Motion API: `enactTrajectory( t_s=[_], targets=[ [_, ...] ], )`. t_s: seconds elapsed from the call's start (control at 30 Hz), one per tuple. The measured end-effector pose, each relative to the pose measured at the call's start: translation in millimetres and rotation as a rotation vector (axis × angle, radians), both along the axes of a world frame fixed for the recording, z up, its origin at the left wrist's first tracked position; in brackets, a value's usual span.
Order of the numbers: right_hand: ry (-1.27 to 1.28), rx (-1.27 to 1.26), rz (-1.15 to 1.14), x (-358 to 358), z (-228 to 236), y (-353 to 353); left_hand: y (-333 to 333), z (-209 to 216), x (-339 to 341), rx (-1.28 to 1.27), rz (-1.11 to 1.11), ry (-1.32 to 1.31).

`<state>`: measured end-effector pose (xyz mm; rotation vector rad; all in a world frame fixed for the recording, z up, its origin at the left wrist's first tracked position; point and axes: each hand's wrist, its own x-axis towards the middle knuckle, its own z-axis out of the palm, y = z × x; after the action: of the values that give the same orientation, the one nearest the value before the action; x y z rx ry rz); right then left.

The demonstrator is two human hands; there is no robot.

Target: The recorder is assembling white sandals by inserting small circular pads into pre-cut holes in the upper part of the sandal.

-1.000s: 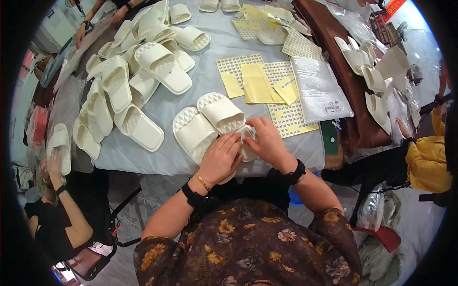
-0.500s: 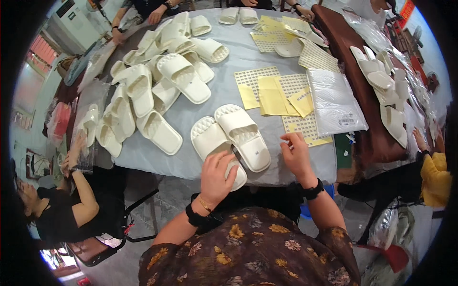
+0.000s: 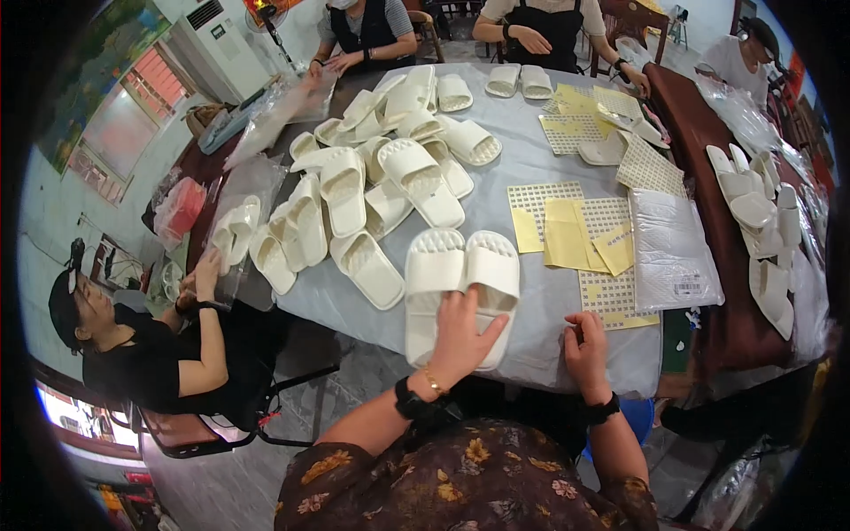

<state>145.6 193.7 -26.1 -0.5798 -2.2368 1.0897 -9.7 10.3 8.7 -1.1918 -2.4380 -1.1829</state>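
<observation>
A pair of cream slippers [image 3: 432, 270] lies side by side near the front edge of the table, toes pointing toward me. My left hand [image 3: 459, 338] reaches over their soles, with its fingertips hooked at the strap openings between the two. Its thumb stretches out over the right slipper. To the right of the pair, my right hand [image 3: 586, 352] is at the table's edge, just below a sheet of stickers [image 3: 611, 296]. Its fingers are loosely curled, and nothing shows between them.
A heap of cream slippers [image 3: 416, 173] covers the left part of the table [image 3: 522, 380]. Yellow-backed sticker sheets [image 3: 567, 232] and a white padded package [image 3: 677, 252] lie at the right. More slippers [image 3: 770, 288] rest on a brown surface. Several people sit around.
The view has tilted up and shifted left. My left hand has moved onto both slippers, which now stand parallel instead of slanted. My right hand has come closer to the table's edge.
</observation>
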Motion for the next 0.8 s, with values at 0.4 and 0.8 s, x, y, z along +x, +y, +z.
enactTrajectory(
  t_s=[0.4, 0.8],
  targets=[
    [0.16, -0.082, -0.208, 34, 26, 72, -52, 123, -255, -0.157, 0.103, 0.057],
    [0.34, 0.113, -0.886, 158, 114, 306, -65, 16, -88, -0.259, 0.033, 0.005]
  ],
)
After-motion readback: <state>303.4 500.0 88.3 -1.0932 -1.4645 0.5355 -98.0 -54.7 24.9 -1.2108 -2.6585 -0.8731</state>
